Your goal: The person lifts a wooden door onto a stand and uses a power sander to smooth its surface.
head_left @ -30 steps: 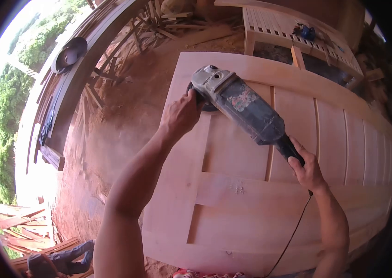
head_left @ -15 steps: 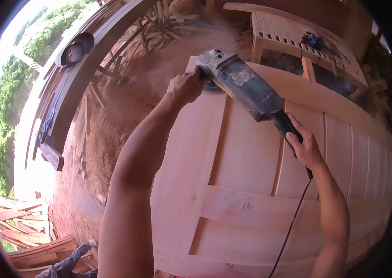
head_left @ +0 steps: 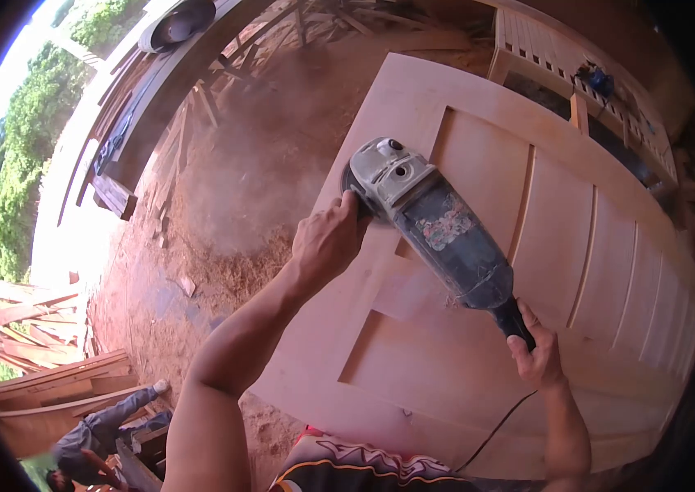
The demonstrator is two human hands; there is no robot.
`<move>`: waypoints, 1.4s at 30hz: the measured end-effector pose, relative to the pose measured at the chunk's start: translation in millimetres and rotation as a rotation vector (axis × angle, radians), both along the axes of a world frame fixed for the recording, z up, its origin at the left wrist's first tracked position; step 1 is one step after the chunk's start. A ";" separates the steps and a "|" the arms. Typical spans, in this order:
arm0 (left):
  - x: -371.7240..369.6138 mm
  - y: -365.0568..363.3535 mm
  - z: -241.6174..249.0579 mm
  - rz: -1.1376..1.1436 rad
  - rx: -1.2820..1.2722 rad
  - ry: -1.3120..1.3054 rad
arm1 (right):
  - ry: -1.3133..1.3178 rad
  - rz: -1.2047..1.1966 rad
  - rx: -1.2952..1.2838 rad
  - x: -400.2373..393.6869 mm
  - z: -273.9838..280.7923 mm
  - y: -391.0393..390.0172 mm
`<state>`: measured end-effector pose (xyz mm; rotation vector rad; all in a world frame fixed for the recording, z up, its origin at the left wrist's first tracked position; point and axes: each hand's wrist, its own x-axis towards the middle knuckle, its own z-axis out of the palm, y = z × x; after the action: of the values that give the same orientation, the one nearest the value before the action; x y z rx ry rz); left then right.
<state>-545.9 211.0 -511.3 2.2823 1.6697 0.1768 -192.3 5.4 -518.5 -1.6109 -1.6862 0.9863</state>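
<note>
A large angle grinder (head_left: 454, 238) with a grey metal head and dark, worn body lies across the pale panelled wooden door (head_left: 577, 271). My left hand (head_left: 329, 239) is closed round the side handle by the head. My right hand (head_left: 538, 351) grips the black rear handle, thumb on its near side. The disc (head_left: 349, 182) shows only partly under the head, over the door's left edge strip. A black power cord (head_left: 502, 426) runs from the rear handle down past my shirt (head_left: 364, 463).
Sawdust and haze cover the ground (head_left: 241, 205) left of the door. A slatted wooden piece (head_left: 557, 49) with a blue tool (head_left: 595, 80) stands at the back right. A beam (head_left: 192, 57) bears a round fan-like object (head_left: 179, 31). Another person (head_left: 101, 435) bends among timber at lower left.
Both hands have drawn the grinder nearer to me along the door's left edge strip. The view has shifted too, and my shirt and more of the other person now show.
</note>
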 end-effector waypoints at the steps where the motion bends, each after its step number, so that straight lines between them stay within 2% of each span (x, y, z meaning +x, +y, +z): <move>1: -10.3 -19.2 2.2 0.027 -0.026 0.000 | -0.025 0.031 0.029 -5.3 -1.0 -11.5; 2: -20.3 -38.1 4.5 0.053 -0.050 -0.002 | -0.051 0.061 0.061 -10.4 -1.6 -23.5; 3: -30.7 -58.9 5.8 0.091 -0.069 -0.014 | -0.050 0.052 -0.036 -16.5 2.7 -38.6; 6: -61.9 -127.6 9.7 0.211 -0.126 -0.041 | -0.127 0.229 0.223 -33.2 0.0 -61.7; 9: -87.3 -201.9 10.5 0.327 -0.128 -0.016 | -0.091 0.318 0.012 -41.8 2.3 -98.5; 11: -99.9 -244.0 7.6 0.342 -0.105 0.007 | -0.093 0.390 0.066 -47.4 2.6 -115.0; 15: -109.8 -265.4 6.6 0.367 -0.156 0.008 | -0.100 0.441 0.103 -48.7 4.1 -115.1; 18: -101.5 -212.0 8.8 0.358 -0.245 -0.006 | -0.092 0.395 -0.072 -46.7 12.2 -91.2; 21: -76.2 -130.7 8.3 0.257 -0.130 0.005 | -0.122 0.268 0.210 -41.3 11.5 -39.5; 27: -26.4 52.2 -5.5 0.016 -0.027 0.028 | -0.020 0.025 0.039 -15.7 -0.4 58.5; 29: -1.3 107.7 -4.5 -0.047 0.013 0.029 | 0.069 -0.082 -0.144 -11.4 15.9 97.4; 33: 44.5 215.7 -12.9 -0.178 0.087 0.042 | 0.008 -0.172 0.029 10.9 -2.3 161.7; 38: 86.5 308.5 -6.9 -0.189 0.052 0.106 | 0.080 -0.265 0.008 15.7 2.7 228.9; 42: 90.2 335.7 -10.0 -0.195 0.069 0.138 | 0.109 -0.276 0.035 10.5 1.1 252.6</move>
<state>-455.8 546.6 -521.3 2.5440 1.5130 0.0345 -181.9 258.0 -517.4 -1.6806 -1.3576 0.8828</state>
